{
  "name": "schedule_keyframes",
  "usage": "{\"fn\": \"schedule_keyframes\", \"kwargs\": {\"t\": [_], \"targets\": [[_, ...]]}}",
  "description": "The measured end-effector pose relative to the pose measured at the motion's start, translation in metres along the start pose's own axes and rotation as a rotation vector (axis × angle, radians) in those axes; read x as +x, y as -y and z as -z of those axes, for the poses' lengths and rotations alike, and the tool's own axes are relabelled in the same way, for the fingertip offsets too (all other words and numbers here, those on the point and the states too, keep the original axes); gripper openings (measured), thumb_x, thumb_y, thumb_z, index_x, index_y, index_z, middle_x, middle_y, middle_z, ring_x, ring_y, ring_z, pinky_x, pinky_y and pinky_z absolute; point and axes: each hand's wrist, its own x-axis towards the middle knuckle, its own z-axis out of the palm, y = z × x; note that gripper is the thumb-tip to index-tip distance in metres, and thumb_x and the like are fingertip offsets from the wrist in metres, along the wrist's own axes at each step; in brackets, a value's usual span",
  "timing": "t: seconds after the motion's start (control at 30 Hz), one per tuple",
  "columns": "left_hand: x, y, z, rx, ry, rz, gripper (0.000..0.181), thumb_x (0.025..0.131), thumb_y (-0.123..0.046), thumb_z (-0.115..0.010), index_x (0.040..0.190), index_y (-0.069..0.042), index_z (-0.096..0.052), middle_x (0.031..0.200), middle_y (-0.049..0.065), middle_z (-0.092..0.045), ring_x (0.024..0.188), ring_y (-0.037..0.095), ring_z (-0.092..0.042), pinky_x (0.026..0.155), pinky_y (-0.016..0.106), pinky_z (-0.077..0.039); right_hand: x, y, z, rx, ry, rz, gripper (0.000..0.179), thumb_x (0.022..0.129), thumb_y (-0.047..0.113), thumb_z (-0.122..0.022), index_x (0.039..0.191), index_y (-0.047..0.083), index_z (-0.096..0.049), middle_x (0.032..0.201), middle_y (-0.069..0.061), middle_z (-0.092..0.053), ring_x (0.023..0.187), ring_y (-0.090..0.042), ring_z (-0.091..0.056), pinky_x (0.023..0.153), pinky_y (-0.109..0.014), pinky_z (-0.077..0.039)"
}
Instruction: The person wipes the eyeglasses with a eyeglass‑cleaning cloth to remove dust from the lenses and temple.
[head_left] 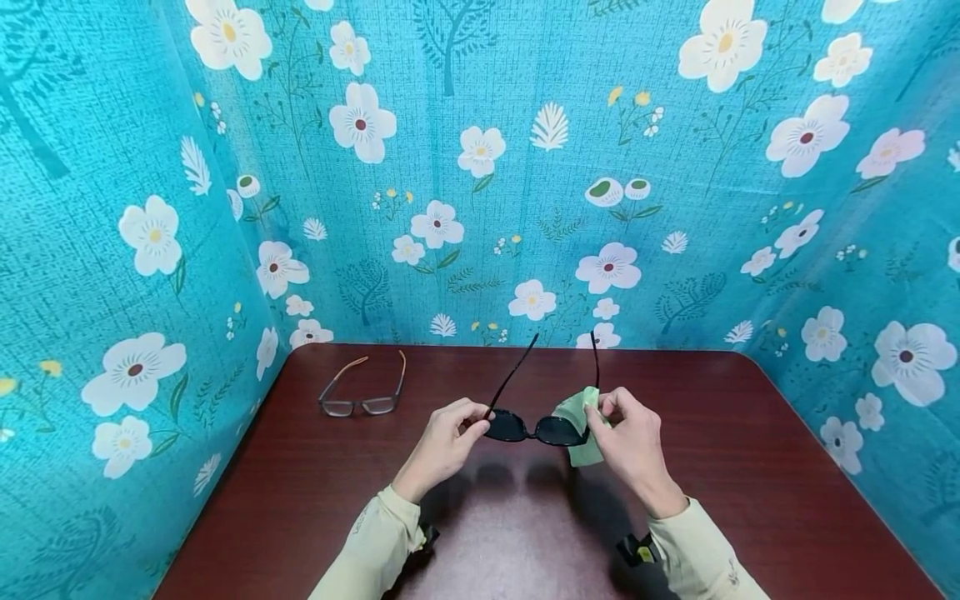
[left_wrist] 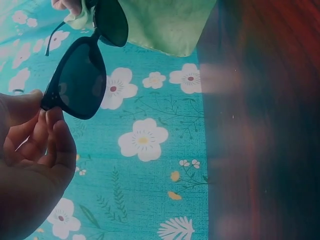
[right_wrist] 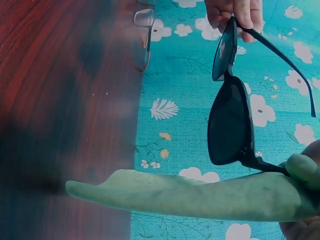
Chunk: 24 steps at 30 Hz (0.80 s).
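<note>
Black sunglasses [head_left: 558, 431] with dark lenses are held up over the table, both temples unfolded and pointing away. My left hand [head_left: 448, 442] pinches the corner of their frame by the left hinge between thumb and fingers. At the opposite hinge, my right hand [head_left: 632, 437] grips a light green cloth [head_left: 587, 455] against the temple. In the right wrist view the cloth [right_wrist: 200, 197] hangs out long and loose from under the thumb, below the nearer lens. The left wrist view shows the left fingertips [left_wrist: 56, 117] at the frame's edge, off the lens surface.
Eyeglasses [head_left: 378, 405] with clear lenses and orange-tipped temples lie unfolded on the dark red-brown table [head_left: 300, 483], toward its far left corner. A blue flowered curtain [head_left: 480, 208] stands behind the table and along both sides.
</note>
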Motion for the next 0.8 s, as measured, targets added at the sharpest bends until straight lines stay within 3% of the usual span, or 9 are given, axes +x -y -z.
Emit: {"fn": "schedule_keyframes", "kwargs": {"t": [0.57,0.8], "targets": [[-0.0024,0.0018,-0.0027,-0.04,0.011,0.02,0.011,0.093,-0.014,-0.062,0.101,-0.016,-0.07,0.092,-0.003,-0.063,0.074,0.01,-0.056,0.062,0.024,-0.048,0.0064,-0.0025,0.0079,0.043,-0.065,-0.002,0.033,0.076,-0.002,-0.074,0.069,0.011,-0.044,0.084,-0.004,-0.07,0.064,-0.008,-0.056,0.057,-0.013,-0.038],[-0.002,-0.0046,-0.0028,-0.035,0.009,0.033,0.013,0.091,-0.006,-0.062,0.102,-0.007,-0.07,0.093,0.001,-0.064,0.076,0.017,-0.058,0.063,0.024,-0.047,0.0073,-0.0045,0.0097,0.051,-0.08,-0.005,0.033,0.078,-0.002,-0.073,0.068,0.01,-0.044,0.085,-0.004,-0.07,0.066,-0.009,-0.058,0.058,-0.013,-0.039]]}}
